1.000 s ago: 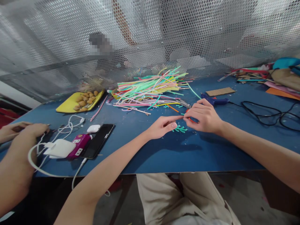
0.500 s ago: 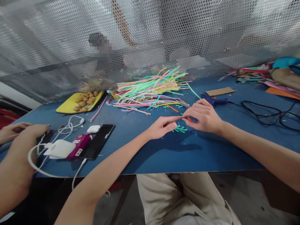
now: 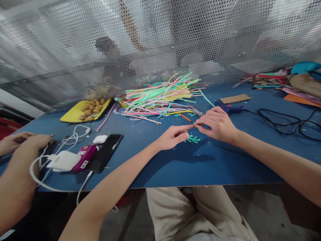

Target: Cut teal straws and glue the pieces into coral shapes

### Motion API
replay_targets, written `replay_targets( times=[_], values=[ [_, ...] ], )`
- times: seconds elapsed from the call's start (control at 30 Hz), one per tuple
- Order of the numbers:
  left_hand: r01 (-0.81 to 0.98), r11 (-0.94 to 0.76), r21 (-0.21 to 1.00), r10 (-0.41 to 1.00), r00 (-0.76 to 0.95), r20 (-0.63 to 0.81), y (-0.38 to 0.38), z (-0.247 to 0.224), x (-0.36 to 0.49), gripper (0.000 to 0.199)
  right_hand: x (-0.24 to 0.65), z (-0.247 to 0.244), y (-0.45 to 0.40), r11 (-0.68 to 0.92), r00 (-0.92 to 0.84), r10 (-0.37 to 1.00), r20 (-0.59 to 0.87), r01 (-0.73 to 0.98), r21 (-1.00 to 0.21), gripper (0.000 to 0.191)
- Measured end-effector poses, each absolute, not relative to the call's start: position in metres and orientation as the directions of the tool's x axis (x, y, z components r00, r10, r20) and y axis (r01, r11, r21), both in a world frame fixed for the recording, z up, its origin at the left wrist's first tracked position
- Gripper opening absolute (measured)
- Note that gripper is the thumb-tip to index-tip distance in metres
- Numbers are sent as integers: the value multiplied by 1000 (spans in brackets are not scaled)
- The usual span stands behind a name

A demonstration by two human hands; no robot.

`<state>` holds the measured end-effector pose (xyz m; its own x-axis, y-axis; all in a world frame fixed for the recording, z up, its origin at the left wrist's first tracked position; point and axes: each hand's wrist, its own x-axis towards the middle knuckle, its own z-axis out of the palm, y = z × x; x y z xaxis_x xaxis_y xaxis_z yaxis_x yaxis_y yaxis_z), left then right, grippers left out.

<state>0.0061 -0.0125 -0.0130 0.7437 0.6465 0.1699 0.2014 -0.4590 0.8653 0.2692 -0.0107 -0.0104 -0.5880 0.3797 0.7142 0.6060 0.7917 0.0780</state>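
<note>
My right hand [image 3: 217, 124] is closed over scissors [image 3: 196, 111], whose metal blades stick out beyond its fingers toward the upper left. Only a bit of the orange handle shows under the fingers. My left hand [image 3: 173, 136] has its index finger stretched to the right hand's fingertips, its thumb apart below; the other fingers are partly hidden. Just below the fingertips, on the blue table, lies a small green branched piece of fuzzy stems [image 3: 192, 139]. Behind the hands is a pile of pastel pipe cleaners [image 3: 160, 95].
A blue glue gun [image 3: 232, 108] with a black cord and a cardboard strip [image 3: 235, 98] lie to the right. On the left are a phone [image 3: 106, 152], white chargers, a purple power block [image 3: 84, 157], a yellow food tray [image 3: 71, 113] and another person's hands [image 3: 41, 140]. A perforated metal screen stands behind.
My right fingers have shifted slightly, and less of the orange scissor handle shows. My left hand has hardly moved.
</note>
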Motion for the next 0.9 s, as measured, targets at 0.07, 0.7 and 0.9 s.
replay_targets(
  times=[0.07,0.7,0.9],
  values=[
    [198,-458,867,646,744,172,-12,-13,6,79,269,-11,-10,787,-582,379,719,612,80,6],
    [181,-450,874,637,751,173,-12,-15,7,78,268,-11,-11,786,-578,361,732,611,94,6],
    [163,-465,870,621,760,190,-12,-15,7,75,268,-12,-9,777,-569,371,733,623,90,7]
  ],
)
